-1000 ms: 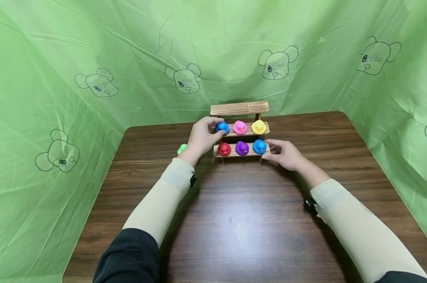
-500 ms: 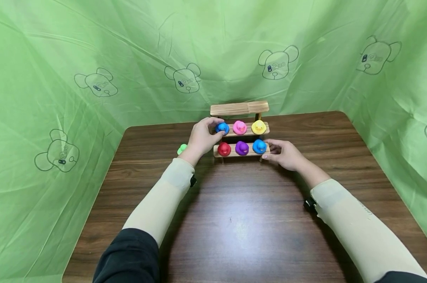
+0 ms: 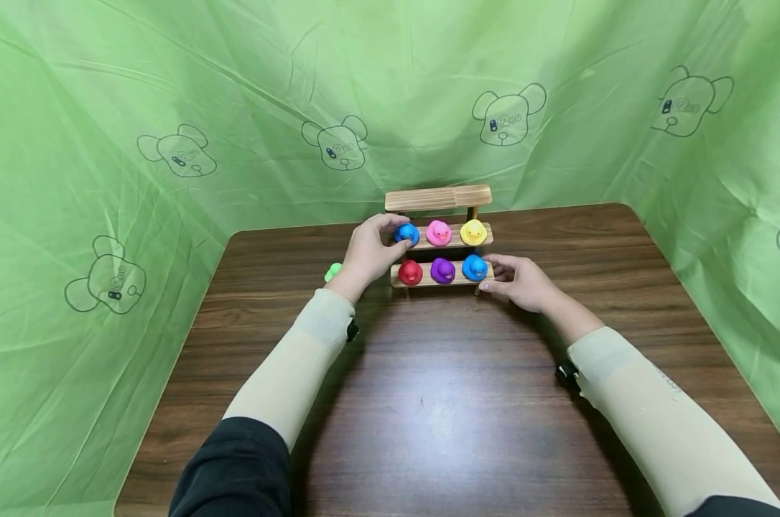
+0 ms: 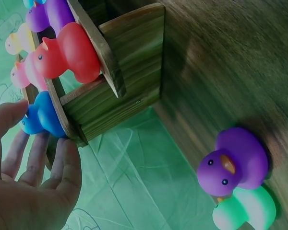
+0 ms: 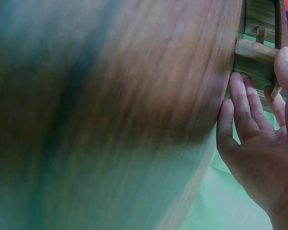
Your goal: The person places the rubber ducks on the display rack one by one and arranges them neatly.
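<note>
A wooden tiered rack (image 3: 438,198) stands at the back of the table. My left hand (image 3: 372,251) pinches a blue rubber duck (image 4: 45,115) at the left end of the middle tier, thumb at its head and fingers along its other side. Beside it on that tier sit a pink duck (image 3: 438,233) and a yellow duck (image 3: 473,233). The lower tier bears a red duck (image 3: 410,273), a purple duck (image 3: 442,271) and another blue duck (image 3: 475,268). My right hand (image 3: 522,283) grips the rack's right end, its fingers against the side panel (image 5: 254,60).
Left of the rack, a second purple duck (image 4: 237,160) and a green duck (image 4: 247,208) lie touching on the wooden table (image 3: 429,402). The head view shows the green one partly behind my left wrist. Green sheeting (image 3: 248,86) walls in the back and sides.
</note>
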The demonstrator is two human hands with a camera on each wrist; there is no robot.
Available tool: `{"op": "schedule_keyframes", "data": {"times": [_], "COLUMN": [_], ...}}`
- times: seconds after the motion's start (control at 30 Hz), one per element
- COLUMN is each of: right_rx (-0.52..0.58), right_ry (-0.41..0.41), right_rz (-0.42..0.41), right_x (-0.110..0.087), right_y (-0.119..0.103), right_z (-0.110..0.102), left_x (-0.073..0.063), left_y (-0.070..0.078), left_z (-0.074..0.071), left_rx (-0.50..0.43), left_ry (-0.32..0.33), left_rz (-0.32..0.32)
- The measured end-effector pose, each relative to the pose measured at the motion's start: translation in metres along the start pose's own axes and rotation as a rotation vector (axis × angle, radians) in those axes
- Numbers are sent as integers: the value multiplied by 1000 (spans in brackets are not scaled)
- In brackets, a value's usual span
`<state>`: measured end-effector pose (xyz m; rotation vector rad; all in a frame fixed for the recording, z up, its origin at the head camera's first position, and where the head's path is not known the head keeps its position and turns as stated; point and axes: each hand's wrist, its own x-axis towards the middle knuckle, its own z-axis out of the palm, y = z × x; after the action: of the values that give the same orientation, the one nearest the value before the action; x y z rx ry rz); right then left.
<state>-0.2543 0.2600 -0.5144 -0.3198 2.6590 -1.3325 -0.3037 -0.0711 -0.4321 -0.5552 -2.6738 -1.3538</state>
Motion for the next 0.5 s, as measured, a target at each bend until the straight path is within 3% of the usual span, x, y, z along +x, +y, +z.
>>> {"op": "schedule_keyframes", "data": {"times": [0.27, 0.5], "right_rx": [4, -9], "right_ry": [-2, -1], "right_rz": [5, -8], "right_x": [0, 1], "right_y": [2, 3], "right_z": [1, 0], "left_x": [-4, -10], "left_y": [-4, -18], "left_z": [-10, -23], "left_rx": [6, 26], "left_ry": [30, 76], "left_rz": [40, 43]}}
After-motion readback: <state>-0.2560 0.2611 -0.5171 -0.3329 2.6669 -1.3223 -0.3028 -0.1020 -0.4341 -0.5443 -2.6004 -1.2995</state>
